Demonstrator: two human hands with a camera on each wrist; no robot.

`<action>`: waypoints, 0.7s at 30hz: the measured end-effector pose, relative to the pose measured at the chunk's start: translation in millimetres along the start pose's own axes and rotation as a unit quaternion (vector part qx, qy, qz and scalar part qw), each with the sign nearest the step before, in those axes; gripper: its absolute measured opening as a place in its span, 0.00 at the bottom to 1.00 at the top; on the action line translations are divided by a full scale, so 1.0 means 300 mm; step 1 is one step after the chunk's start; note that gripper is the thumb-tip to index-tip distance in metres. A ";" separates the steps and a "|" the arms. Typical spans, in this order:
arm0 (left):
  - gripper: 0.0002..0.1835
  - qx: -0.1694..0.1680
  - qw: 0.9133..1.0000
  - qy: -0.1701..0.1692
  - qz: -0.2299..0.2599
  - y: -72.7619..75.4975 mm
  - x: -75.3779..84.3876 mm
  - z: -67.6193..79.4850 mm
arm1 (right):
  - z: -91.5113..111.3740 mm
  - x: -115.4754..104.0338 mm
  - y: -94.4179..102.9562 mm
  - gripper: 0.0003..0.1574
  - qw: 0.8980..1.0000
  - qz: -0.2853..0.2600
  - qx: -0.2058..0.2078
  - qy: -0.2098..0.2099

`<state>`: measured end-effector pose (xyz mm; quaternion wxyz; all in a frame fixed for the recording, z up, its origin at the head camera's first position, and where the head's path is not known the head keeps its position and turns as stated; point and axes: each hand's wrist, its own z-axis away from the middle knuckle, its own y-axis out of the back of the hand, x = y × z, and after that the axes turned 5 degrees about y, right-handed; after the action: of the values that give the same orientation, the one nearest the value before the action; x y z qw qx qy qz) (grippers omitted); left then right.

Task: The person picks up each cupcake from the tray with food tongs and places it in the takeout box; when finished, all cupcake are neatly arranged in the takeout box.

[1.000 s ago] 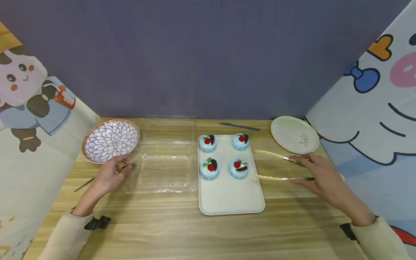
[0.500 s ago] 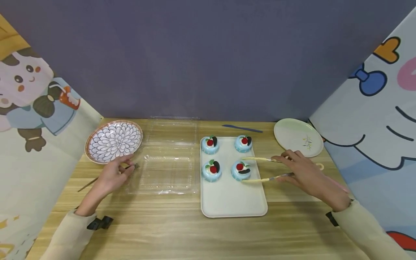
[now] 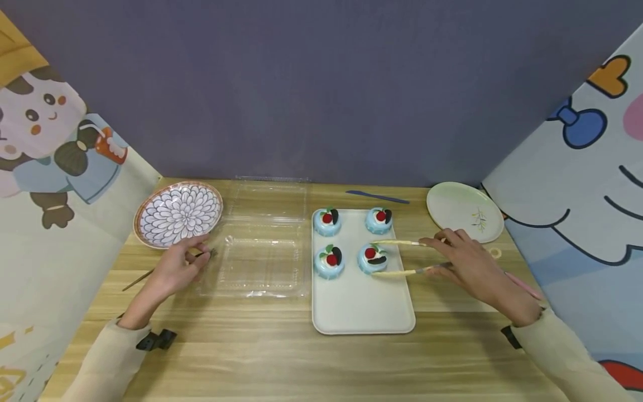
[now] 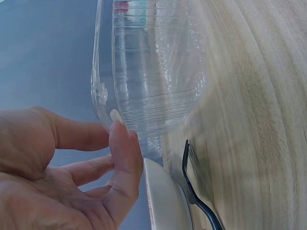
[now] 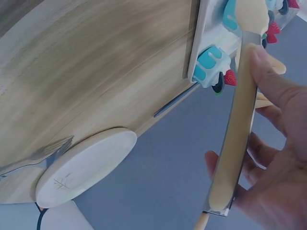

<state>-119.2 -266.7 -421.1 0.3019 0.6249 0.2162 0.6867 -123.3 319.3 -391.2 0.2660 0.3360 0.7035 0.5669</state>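
In the head view, my left hand (image 3: 180, 268) is at the left side of a clear plastic clamshell box (image 3: 258, 265), lid laid open. The left wrist view shows thumb and fingers pinching the corner of its rim. A dark fork (image 4: 192, 191) lies on the table below that hand. My right hand (image 3: 464, 268) grips tongs (image 3: 397, 242) with pale yellow ends. The tong arms are spread, one on each side of the near right blue cupcake (image 3: 372, 259), which sits on a cream tray (image 3: 361, 312). Several such cupcakes with berry and cookie toppings share the tray.
A flower-patterned plate (image 3: 178, 215) stands at the back left, a pale plate (image 3: 464, 209) at the back right. A blue knife (image 3: 378, 196) lies behind the tray. In the right wrist view another fork (image 5: 38, 155) lies beside the pale plate. Walls (image 3: 321, 100) enclose the table.
My right hand has moved left with the tongs, from beside the tray to around the near right cupcake. The tong ends have closed in slightly. My left hand stays at the box corner.
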 end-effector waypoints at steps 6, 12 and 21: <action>0.27 0.003 1.000 -0.002 0.001 -0.002 -0.002 0.002 | -0.033 -0.014 0.028 0.41 0.999 0.009 0.043 -0.002; 0.28 0.005 1.000 0.000 0.002 -0.006 0.001 0.006 | -0.089 -0.036 0.074 0.40 0.996 0.011 0.082 0.011; 0.28 0.010 1.000 0.000 -0.001 -0.005 0.000 0.004 | -0.246 -0.148 0.072 0.38 0.995 -0.030 0.084 0.045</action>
<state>-117.7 -265.6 -422.0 0.2966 0.6272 0.2238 0.6845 -147.2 242.3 -354.5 0.2215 0.3101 0.7699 0.5119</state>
